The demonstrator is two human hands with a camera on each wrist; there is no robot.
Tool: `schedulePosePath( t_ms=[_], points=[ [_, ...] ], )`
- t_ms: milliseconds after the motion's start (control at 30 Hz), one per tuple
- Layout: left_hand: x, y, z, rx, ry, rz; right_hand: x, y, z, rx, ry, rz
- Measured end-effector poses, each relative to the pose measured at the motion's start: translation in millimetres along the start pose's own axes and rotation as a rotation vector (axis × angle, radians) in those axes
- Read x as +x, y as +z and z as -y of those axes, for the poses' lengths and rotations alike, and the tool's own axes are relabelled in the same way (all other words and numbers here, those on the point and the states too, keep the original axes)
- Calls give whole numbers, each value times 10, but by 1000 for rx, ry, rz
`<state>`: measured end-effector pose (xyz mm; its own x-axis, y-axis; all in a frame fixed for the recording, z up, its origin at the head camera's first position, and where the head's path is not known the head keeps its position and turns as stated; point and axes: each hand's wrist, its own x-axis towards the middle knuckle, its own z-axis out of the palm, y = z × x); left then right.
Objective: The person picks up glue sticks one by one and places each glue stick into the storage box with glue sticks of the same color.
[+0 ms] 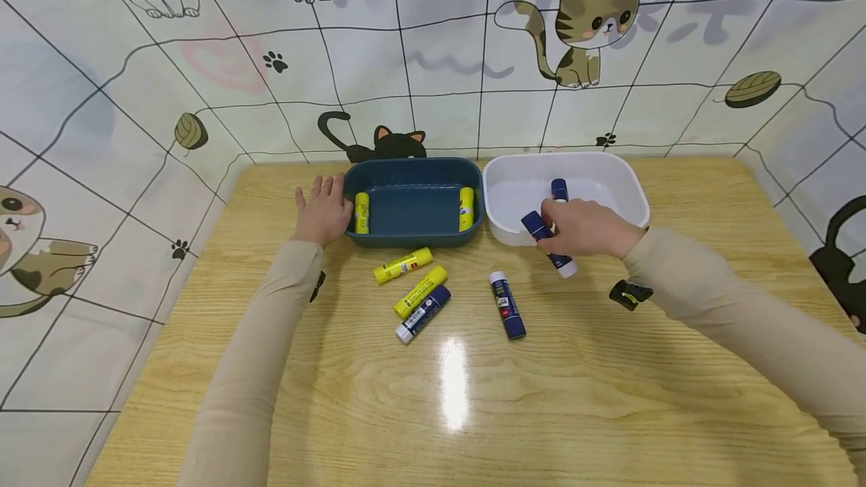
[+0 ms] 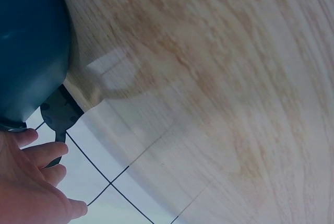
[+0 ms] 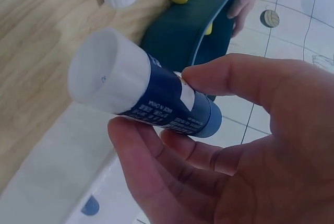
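Note:
My right hand (image 1: pixel 587 228) pinches a dark blue glue stick (image 3: pixel 167 98) with a white end between thumb and fingers, over the near rim of the white tub (image 1: pixel 501 205). Inside that tub, another blue glue stick (image 1: pixel 558 189) is partly hidden behind the hand. My left hand (image 1: pixel 323 213) lies against the left side of the dark teal tub (image 1: pixel 413 240), its fingers extended. Two yellow glue sticks, one at the left (image 1: pixel 361 213) and one at the right (image 1: pixel 466 209), are in the teal tub.
On the wooden table (image 1: pixel 575 397), two yellow glue sticks (image 1: pixel 403 265) and a blue glue stick (image 1: pixel 422 314) lie in front of the teal tub. A further blue glue stick (image 1: pixel 507 305) lies to their right. A cat-patterned sheet (image 1: pixel 440 58) rises behind the tubs.

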<state>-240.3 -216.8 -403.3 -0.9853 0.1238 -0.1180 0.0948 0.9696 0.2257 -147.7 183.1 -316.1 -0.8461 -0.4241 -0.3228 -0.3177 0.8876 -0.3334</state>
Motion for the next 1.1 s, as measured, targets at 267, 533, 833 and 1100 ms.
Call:
schedulePosePath(
  t_ms=[267,533,833,1100],
  points=[
    [-12,-8,-4,1,7,2,-61,-113,-83,-20,29,6],
    [-12,-15,-1,3,9,-4,-32,-259,-255,-66,59,8],
    [-10,5,-5,10,3,3,25,-353,-467,-85,96,9],
    [-21,-16,-9,7,1,16,119,-472,-583,-5,138,44]
  ],
)
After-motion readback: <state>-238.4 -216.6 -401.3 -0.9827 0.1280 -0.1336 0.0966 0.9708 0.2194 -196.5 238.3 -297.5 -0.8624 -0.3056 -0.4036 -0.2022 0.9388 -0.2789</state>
